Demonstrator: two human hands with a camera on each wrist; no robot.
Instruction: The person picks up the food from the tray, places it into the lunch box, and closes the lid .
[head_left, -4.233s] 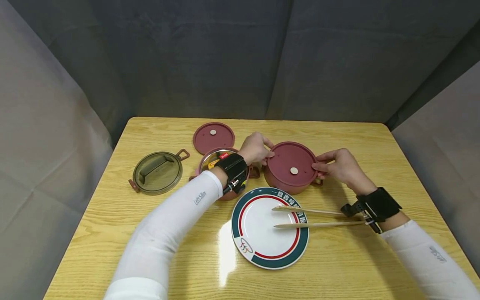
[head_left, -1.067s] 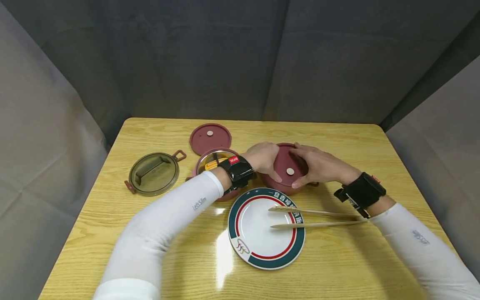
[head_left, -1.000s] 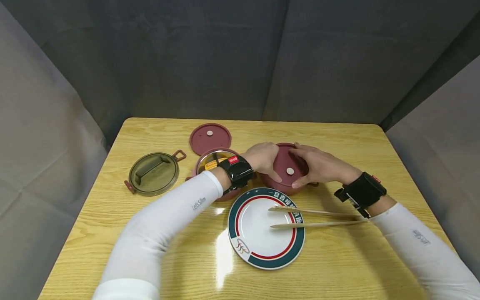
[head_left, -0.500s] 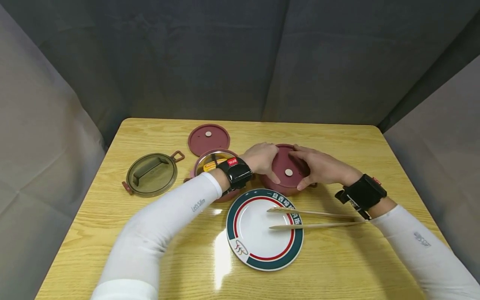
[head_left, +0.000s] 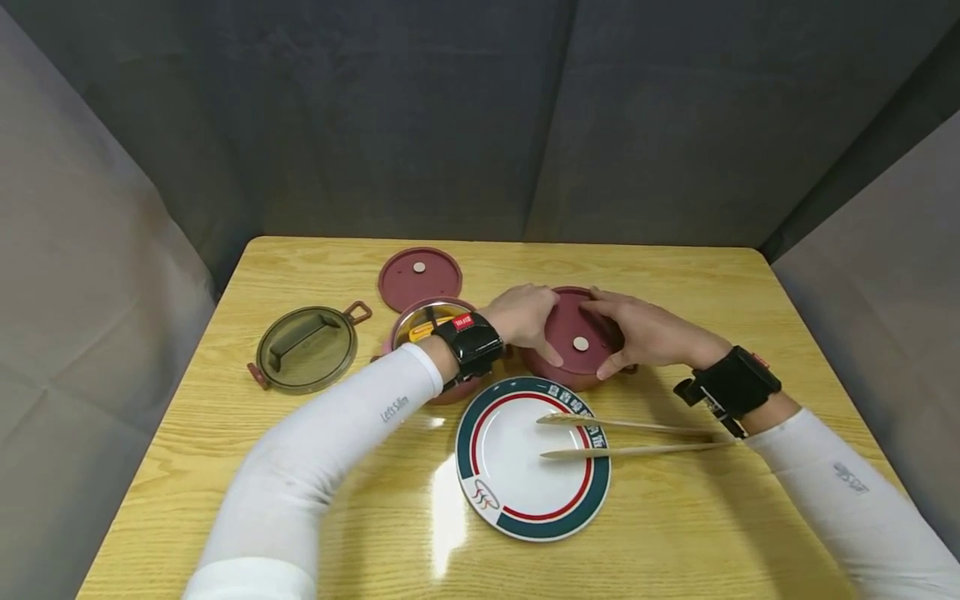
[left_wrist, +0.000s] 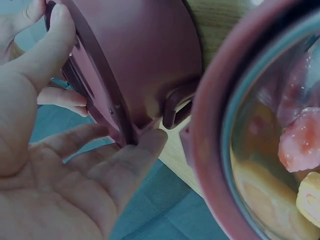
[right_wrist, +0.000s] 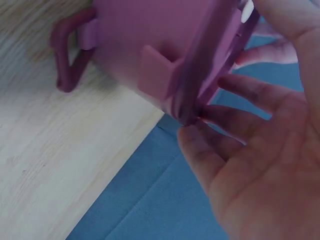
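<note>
Hands on the lidded pot (head_left: 573,362), mid-counter (head_left: 675,533), just behind the plate (head_left: 525,500). Your left hand (head_left: 525,315) curls round the left edge of its lid (head_left: 577,333); your right hand (head_left: 645,333) now lies over the top, thumb and fingers pinching the rim. Four seconds back the right hand held the pot's far side; it has since come up onto the lid. Wrist views show fingertips (left_wrist: 150,142) (right_wrist: 192,132) at the lid's rim seam. Judgement: lid not yet lifted. Open pot (head_left: 431,325) with food sits left, its lid (head_left: 420,275) behind. Chopsticks (head_left: 637,437) across plate.
</note>
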